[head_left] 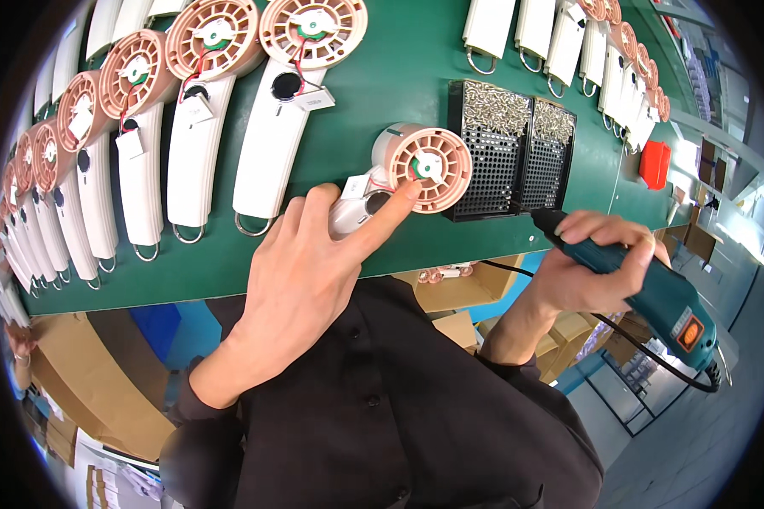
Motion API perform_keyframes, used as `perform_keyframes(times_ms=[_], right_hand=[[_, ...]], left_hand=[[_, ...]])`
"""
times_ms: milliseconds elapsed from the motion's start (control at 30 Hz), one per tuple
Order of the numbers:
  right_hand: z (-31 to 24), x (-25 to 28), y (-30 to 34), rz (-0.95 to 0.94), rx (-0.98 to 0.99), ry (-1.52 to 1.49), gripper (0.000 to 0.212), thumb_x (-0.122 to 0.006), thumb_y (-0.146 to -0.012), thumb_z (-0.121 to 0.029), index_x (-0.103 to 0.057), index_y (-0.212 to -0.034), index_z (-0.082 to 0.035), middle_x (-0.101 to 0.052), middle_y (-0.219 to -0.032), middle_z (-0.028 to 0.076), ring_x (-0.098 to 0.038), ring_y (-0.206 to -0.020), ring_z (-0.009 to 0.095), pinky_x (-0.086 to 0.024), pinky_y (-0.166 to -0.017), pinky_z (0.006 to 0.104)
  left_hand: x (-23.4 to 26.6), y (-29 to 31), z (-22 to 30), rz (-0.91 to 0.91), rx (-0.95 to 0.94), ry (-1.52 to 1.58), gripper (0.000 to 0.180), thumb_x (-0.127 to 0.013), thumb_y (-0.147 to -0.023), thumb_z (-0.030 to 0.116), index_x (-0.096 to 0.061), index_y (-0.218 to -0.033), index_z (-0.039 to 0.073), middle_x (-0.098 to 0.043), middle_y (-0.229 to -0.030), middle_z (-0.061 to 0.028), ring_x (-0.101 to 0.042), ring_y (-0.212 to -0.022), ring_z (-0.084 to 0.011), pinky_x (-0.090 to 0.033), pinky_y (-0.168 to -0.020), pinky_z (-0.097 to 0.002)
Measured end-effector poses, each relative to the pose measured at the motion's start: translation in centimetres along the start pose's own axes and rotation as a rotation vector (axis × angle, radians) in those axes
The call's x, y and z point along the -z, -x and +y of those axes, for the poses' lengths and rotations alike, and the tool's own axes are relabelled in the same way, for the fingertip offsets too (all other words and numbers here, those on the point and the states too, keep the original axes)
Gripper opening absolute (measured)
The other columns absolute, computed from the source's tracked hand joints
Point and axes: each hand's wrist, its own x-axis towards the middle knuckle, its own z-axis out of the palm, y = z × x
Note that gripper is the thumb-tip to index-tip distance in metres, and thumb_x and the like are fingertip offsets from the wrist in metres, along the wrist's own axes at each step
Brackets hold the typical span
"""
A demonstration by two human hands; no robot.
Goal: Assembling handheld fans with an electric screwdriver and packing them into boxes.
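A handheld fan with a round pink slotted head (454, 170) and a white handle lies on the green table in front of me. My left hand (301, 276) is closed over its handle, hiding most of it, while the index finger stretches onto the head near the green and white centre. In my right hand (598, 263) is a teal electric screwdriver (658, 301), its dark nose pointing left. The bit's thin end is by the near edge of two black perforated screw trays (488, 178), where loose screws (497, 109) are heaped at the far side.
Several open-headed fans with white handles (267, 157) line the table's left side, wires and small white tags showing. More handles (535, 30) lie at the far right, near a red object (654, 165). A black cord (666, 366) trails from the screwdriver. A cardboard box (467, 293) sits below the table edge.
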Motion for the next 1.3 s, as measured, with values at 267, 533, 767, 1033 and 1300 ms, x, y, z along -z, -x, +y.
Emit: perform_keyframes(times_ms=[267,533,767,1033,1300], right_hand=[[-3.9,-2.4,0.9,-0.075,0.043,-0.324,0.025,-0.037,-0.093,-0.027,-0.045,-0.107,-0.008,-0.043,-0.061,0.009,-0.041,-0.034,0.019,-0.038,-0.032,0.0314],[-4.6,-4.5,1.3,-0.426,0.054,-0.446,0.03,-0.037,-0.095,-0.028,-0.038,-0.114,-0.005,-0.048,-0.07,0.014,-0.047,-0.039,0.024,-0.044,-0.035,0.0389],[-4.5,-4.9,1.3,-0.365,0.0,-0.409,0.026,-0.035,-0.094,-0.025,-0.037,-0.11,-0.004,-0.046,-0.067,0.014,-0.045,-0.035,0.024,-0.043,-0.034,0.0387],[-3.7,-5.4,1.4,-0.375,-0.038,-0.367,0.021,-0.033,-0.095,-0.023,-0.034,-0.106,-0.005,-0.047,-0.066,0.014,-0.046,-0.036,0.024,-0.045,-0.035,0.0393],[-2.5,-6.4,3.1,-0.52,0.08,-0.302,0.027,-0.048,-0.091,-0.021,-0.028,-0.102,-0.007,-0.051,-0.069,0.015,-0.053,-0.045,0.024,-0.052,-0.044,0.0382]], left_hand=[[-0.5,0.0,-0.1,0.048,-0.023,-0.002,0.072,-0.057,-0.072,-0.002,-0.044,-0.134,0.03,-0.04,-0.088,-0.0103,-0.048,-0.071,-0.0245,-0.046,-0.064,-0.034],[-0.1,-0.1,-0.1,0.043,-0.015,-0.03,0.068,-0.062,-0.07,0.0,-0.048,-0.131,0.026,-0.041,-0.086,-0.0086,-0.051,-0.073,-0.0235,-0.047,-0.063,-0.0331],[0.1,-0.1,-0.3,0.007,-0.038,0.0,0.071,-0.061,-0.07,-0.002,-0.046,-0.133,0.026,-0.04,-0.086,-0.0094,-0.05,-0.072,-0.0235,-0.046,-0.064,-0.0333],[0.1,-0.1,-0.4,0.003,-0.041,-0.009,0.072,-0.061,-0.07,-0.001,-0.044,-0.135,0.025,-0.039,-0.085,-0.0095,-0.049,-0.072,-0.0234,-0.046,-0.062,-0.0332],[0.0,0.0,-0.1,0.001,-0.013,-0.048,0.07,-0.061,-0.072,0.001,-0.044,-0.134,0.026,-0.04,-0.086,-0.0094,-0.051,-0.069,-0.0224,-0.047,-0.056,-0.0325]])
